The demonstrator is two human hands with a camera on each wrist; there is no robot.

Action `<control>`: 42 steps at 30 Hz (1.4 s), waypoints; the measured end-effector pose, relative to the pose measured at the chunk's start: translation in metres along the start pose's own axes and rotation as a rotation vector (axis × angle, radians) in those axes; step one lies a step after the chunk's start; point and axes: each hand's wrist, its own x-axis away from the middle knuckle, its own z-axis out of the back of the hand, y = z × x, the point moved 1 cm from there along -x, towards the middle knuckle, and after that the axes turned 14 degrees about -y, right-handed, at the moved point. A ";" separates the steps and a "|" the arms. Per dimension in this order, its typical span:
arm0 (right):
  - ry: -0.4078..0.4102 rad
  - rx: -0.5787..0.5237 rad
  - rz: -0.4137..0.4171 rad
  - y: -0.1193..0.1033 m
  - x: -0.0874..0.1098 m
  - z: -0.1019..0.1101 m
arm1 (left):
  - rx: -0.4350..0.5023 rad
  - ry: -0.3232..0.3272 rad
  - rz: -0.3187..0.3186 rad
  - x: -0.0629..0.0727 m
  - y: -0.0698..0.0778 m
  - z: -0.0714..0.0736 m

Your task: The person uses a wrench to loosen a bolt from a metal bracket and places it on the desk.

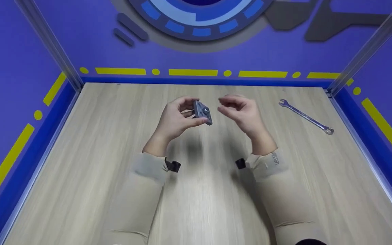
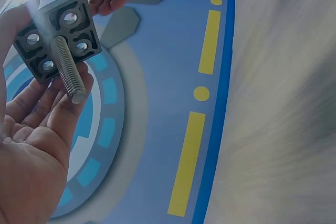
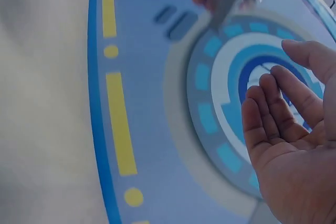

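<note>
My left hand (image 1: pixel 175 117) holds a square dark-grey plate (image 1: pixel 201 112) by its edges, tilted above the table. A threaded bolt (image 2: pixel 68 72) passes through the plate's middle, as the left wrist view shows, and its shank points back towards the palm. Four-cornered, the plate has a round hole near each corner. On the side facing the right hand a metal piece (image 1: pixel 206 110) shows at the centre; whether it is a bolt head or a nut is too small to tell. My right hand (image 1: pixel 245 114), apart from the plate, has loosely bent fingers and nothing between them.
A combination wrench (image 1: pixel 305 116) lies slantwise on the right of the wooden table (image 1: pixel 90 143). Blue printed panels (image 1: pixel 196 58) enclose the table at the back and both sides, with metal posts (image 1: pixel 362 51) at the corners.
</note>
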 end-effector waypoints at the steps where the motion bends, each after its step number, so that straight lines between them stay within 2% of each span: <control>1: -0.010 0.008 -0.002 -0.001 -0.001 -0.005 | 0.003 0.002 -0.003 -0.001 0.000 -0.001; 6: -0.032 0.028 -0.024 -0.004 -0.006 -0.021 | 0.016 -0.006 -0.024 -0.002 0.000 -0.004; 11: -0.053 0.040 -0.051 -0.007 -0.008 -0.026 | 0.012 -0.019 -0.041 -0.004 0.000 -0.006; 15: -0.101 0.046 -0.037 -0.008 -0.007 -0.023 | -0.002 -0.036 -0.045 -0.005 0.001 -0.006; 21: -0.227 0.096 0.044 -0.013 0.001 -0.012 | 0.009 -0.078 -0.026 -0.001 0.005 -0.009; 25: -0.275 0.107 0.074 -0.017 0.007 -0.007 | 0.017 -0.099 -0.030 0.000 0.008 -0.012; 32: -0.340 0.087 0.072 -0.017 0.015 -0.005 | 0.020 -0.114 -0.024 0.004 0.005 -0.016; 36: -0.314 0.081 0.029 -0.015 0.015 -0.007 | 0.021 -0.110 -0.031 0.007 0.003 -0.018; 42: -0.213 0.157 -0.134 -0.013 0.010 -0.014 | 0.003 -0.097 -0.045 0.006 0.000 -0.018</control>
